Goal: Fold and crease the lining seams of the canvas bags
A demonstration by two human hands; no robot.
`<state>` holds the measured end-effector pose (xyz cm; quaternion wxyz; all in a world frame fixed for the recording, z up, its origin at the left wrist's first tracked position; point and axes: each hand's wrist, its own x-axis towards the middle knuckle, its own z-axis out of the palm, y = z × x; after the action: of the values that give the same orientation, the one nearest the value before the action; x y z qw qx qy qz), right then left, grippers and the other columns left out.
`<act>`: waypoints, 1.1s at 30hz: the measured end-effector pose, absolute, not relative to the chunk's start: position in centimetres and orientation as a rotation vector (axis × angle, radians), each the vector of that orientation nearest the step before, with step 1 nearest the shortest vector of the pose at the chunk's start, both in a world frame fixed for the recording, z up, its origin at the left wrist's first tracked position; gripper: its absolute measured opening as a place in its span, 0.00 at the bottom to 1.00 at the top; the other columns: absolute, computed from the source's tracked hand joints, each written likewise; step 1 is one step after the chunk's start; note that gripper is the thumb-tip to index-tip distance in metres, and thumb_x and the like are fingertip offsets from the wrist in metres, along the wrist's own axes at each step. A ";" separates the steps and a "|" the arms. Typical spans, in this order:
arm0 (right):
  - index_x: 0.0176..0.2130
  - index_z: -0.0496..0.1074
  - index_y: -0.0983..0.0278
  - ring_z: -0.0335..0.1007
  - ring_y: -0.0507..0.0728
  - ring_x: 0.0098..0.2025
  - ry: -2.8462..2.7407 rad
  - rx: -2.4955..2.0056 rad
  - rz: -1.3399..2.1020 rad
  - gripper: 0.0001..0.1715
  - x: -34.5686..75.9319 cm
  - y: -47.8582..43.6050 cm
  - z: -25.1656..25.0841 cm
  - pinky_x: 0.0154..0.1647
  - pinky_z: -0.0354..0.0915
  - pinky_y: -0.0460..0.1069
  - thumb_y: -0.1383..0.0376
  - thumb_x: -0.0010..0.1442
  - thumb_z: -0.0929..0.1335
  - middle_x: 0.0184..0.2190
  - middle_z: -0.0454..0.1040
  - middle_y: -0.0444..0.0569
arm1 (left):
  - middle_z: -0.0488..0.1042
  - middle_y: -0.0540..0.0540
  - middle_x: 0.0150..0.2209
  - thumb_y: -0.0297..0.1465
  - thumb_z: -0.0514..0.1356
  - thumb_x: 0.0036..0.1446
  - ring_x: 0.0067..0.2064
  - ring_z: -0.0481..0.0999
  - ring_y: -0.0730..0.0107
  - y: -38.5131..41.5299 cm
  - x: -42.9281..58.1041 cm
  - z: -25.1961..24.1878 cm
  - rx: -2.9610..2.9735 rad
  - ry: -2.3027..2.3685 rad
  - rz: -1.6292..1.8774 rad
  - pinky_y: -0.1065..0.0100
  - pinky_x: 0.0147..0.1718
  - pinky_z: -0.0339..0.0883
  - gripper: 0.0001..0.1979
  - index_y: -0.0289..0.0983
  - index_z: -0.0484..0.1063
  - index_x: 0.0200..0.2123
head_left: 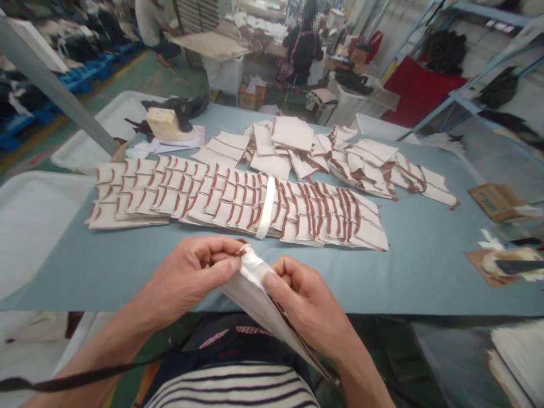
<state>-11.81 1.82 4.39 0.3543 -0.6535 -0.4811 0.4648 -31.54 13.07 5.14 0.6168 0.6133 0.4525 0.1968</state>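
My left hand (193, 272) and my right hand (304, 297) both pinch the top corner of a white fabric piece (255, 294) held above my lap, at the near edge of the blue-grey table (425, 266). My left thumb and fingers grip a small shiny white tab (251, 262) at its tip. Beyond my hands, overlapping rows of white pieces with brown trim (229, 198) lie on the table. A white strip (266, 208) rests across them. A looser pile of similar pieces (335, 153) sits farther back.
White trays (34, 215) flank the table's left side. A cream block (165, 123) and dark scraps sit at the back left. A cardboard box (495, 199) and a brush on scraps (510, 265) lie at the right. Two people work at a far table (212, 44).
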 end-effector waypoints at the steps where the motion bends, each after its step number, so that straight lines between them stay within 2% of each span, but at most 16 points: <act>1: 0.30 0.67 0.59 0.58 0.51 0.26 -1.238 -1.715 1.209 0.21 -11.7 1.2 4.9 0.27 0.56 0.46 0.51 0.71 0.68 0.23 0.63 0.37 | 0.87 0.44 0.32 0.42 0.70 0.49 0.32 0.80 0.63 13.2 -31.5 5.3 1.412 1.041 0.450 0.72 0.30 0.71 0.14 0.37 0.86 0.33; 5: 0.28 0.68 0.60 0.60 0.51 0.26 -1.188 -1.766 1.262 0.21 -11.5 -1.7 5.6 0.26 0.56 0.46 0.53 0.70 0.69 0.23 0.65 0.38 | 0.84 0.46 0.28 0.43 0.71 0.46 0.28 0.75 0.66 13.5 -31.3 5.8 1.421 1.055 0.459 0.73 0.26 0.65 0.15 0.37 0.86 0.31; 10: 0.31 0.75 0.61 0.60 0.51 0.21 -0.968 -1.696 1.494 0.26 -13.0 -4.1 4.1 0.27 0.58 0.46 0.48 0.74 0.67 0.18 0.69 0.38 | 0.83 0.47 0.26 0.40 0.67 0.48 0.28 0.76 0.64 13.7 -30.9 5.7 1.505 1.051 0.452 0.72 0.25 0.66 0.14 0.37 0.87 0.32; 15: 0.26 0.73 0.62 0.71 0.53 0.27 -1.188 -1.748 1.355 0.30 -14.3 -3.6 1.2 0.32 0.60 0.46 0.52 0.76 0.62 0.24 0.78 0.45 | 0.85 0.45 0.29 0.37 0.65 0.45 0.29 0.77 0.64 13.5 -30.7 5.4 1.533 1.039 0.455 0.73 0.24 0.66 0.12 0.37 0.86 0.29; 18: 0.28 0.78 0.61 0.77 0.55 0.29 -1.376 -1.851 1.286 0.21 -13.1 -4.0 0.9 0.32 0.62 0.47 0.58 0.72 0.67 0.25 0.81 0.43 | 0.88 0.44 0.31 0.38 0.68 0.46 0.30 0.80 0.64 13.7 -31.0 5.4 1.480 1.029 0.437 0.74 0.25 0.68 0.11 0.37 0.86 0.30; 21: 0.35 0.83 0.57 0.83 0.59 0.33 -1.512 -1.980 1.017 0.02 -10.2 -4.9 2.6 0.36 0.68 0.49 0.62 0.61 0.75 0.31 0.86 0.42 | 0.88 0.44 0.31 0.39 0.70 0.49 0.29 0.82 0.64 13.9 -31.6 5.6 1.430 0.997 0.397 0.74 0.26 0.70 0.13 0.37 0.88 0.34; 23: 0.39 0.83 0.56 0.85 0.61 0.36 -1.474 -2.004 0.689 0.05 -8.3 -4.7 4.1 0.39 0.72 0.51 0.62 0.61 0.75 0.35 0.88 0.43 | 0.89 0.44 0.32 0.38 0.70 0.50 0.30 0.83 0.63 13.9 -31.7 5.9 1.442 0.959 0.391 0.75 0.26 0.71 0.12 0.38 0.88 0.35; 25: 0.47 0.82 0.56 0.86 0.62 0.44 -1.507 -1.873 0.470 0.11 -7.4 -3.3 5.3 0.47 0.74 0.53 0.61 0.63 0.75 0.43 0.88 0.47 | 0.89 0.45 0.33 0.36 0.69 0.51 0.30 0.84 0.64 13.8 -31.5 6.3 1.495 0.907 0.401 0.75 0.25 0.72 0.10 0.39 0.88 0.34; 28: 0.54 0.79 0.58 0.84 0.61 0.55 -1.701 -1.433 0.499 0.18 -7.6 1.0 5.8 0.57 0.74 0.54 0.54 0.68 0.75 0.52 0.87 0.51 | 0.86 0.48 0.29 0.35 0.67 0.53 0.27 0.81 0.68 13.4 -31.0 7.0 1.593 0.838 0.429 0.76 0.24 0.71 0.08 0.39 0.87 0.31; 30: 0.58 0.76 0.60 0.79 0.62 0.63 -1.799 -1.219 0.566 0.22 -8.3 4.3 5.2 0.66 0.71 0.57 0.50 0.72 0.73 0.60 0.83 0.55 | 0.83 0.50 0.26 0.35 0.66 0.55 0.25 0.78 0.70 13.2 -30.8 7.5 1.672 0.812 0.461 0.77 0.24 0.71 0.08 0.39 0.86 0.30; 31: 0.58 0.76 0.60 0.78 0.62 0.64 -1.834 -1.159 0.596 0.24 -8.5 5.7 4.8 0.67 0.70 0.58 0.48 0.73 0.72 0.61 0.82 0.56 | 0.82 0.51 0.25 0.34 0.66 0.56 0.25 0.77 0.71 13.1 -30.8 7.6 1.726 0.808 0.476 0.77 0.24 0.71 0.08 0.39 0.85 0.31; 33: 0.53 0.77 0.61 0.78 0.63 0.60 -1.932 -1.051 0.607 0.26 -8.8 7.8 4.0 0.64 0.70 0.59 0.43 0.70 0.74 0.54 0.84 0.55 | 0.81 0.53 0.26 0.32 0.64 0.57 0.26 0.76 0.72 12.9 -30.9 7.9 1.845 0.807 0.489 0.77 0.27 0.71 0.09 0.40 0.86 0.32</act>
<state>-8.76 7.78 3.98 0.4168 -0.4187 -0.7697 0.2420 -30.87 12.89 7.87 0.5095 0.7662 0.3350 0.2030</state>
